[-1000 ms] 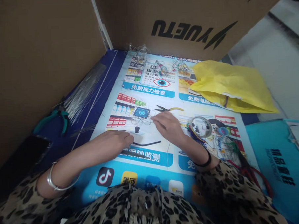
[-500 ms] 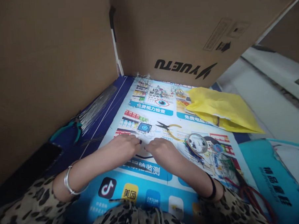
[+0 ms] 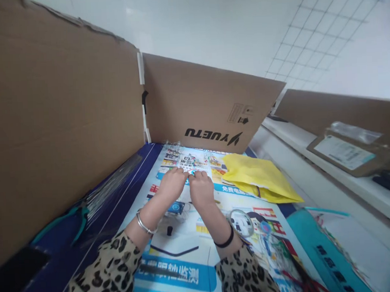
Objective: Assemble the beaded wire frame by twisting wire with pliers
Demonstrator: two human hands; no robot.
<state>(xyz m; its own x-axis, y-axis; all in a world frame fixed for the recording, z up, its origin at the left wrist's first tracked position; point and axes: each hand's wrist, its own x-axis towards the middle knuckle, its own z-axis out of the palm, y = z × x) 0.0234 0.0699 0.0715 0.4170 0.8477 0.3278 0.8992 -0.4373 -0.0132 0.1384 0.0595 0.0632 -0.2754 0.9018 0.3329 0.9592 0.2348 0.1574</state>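
My left hand [image 3: 173,184] and my right hand [image 3: 201,189] are raised side by side above the printed sheet [image 3: 183,241], fingers closed and tips nearly meeting. Whatever they pinch is too small or hidden to make out. Under my left wrist lies a small blue square piece with a round centre [image 3: 176,207], and a small black piece [image 3: 170,230] sits nearer me. My right forearm mostly covers the yellow-handled pliers. Right of that forearm rests a clear round ring-shaped roll [image 3: 241,223].
Cardboard panels [image 3: 193,103] stand at the left and back. Teal-handled pliers [image 3: 78,220] and a bundle of thin wires [image 3: 109,184] lie on the left. A yellow bag [image 3: 261,177], red-handled scissors [image 3: 306,283] and a teal packet [image 3: 315,244] are on the right.
Both hands have moved forward, away from my body, and up, still closed and close together. The camera has tilted up, showing the wall and shelf beyond the cardboard.
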